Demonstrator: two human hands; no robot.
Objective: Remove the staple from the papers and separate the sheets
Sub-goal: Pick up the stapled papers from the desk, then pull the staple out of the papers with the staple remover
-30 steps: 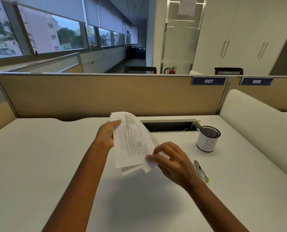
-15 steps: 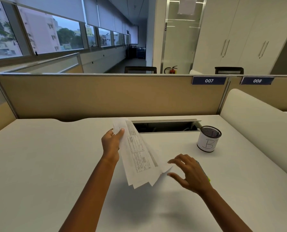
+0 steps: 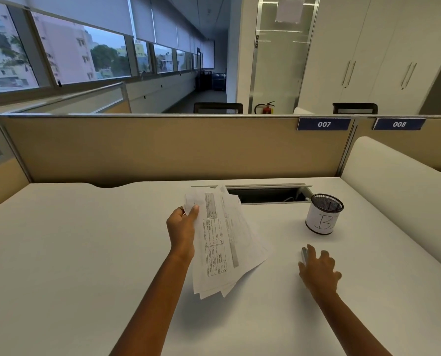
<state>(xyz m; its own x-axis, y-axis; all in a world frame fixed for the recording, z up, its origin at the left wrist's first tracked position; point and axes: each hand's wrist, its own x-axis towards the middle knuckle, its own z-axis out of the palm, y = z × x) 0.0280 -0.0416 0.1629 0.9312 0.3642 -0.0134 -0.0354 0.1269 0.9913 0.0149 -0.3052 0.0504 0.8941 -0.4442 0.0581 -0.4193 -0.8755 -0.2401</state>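
White cubicle desk [image 3: 73, 253]: the left hand [image 3: 182, 231] pinches the far corner of the papers [image 3: 224, 242], thin, floppy sheets fanning above the surface, best gripped near that bound corner. Well apart, the right hand [image 3: 318, 269], fingers spread, settles over what may be a staple remover [image 3: 304, 254].

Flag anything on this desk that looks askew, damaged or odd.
Only the papers stand out: the left hand pinches them by their top corner, so the sheets hang fanned and uneven instead of squared up. The cup marked B stands upright. Nothing looks spilled or torn.
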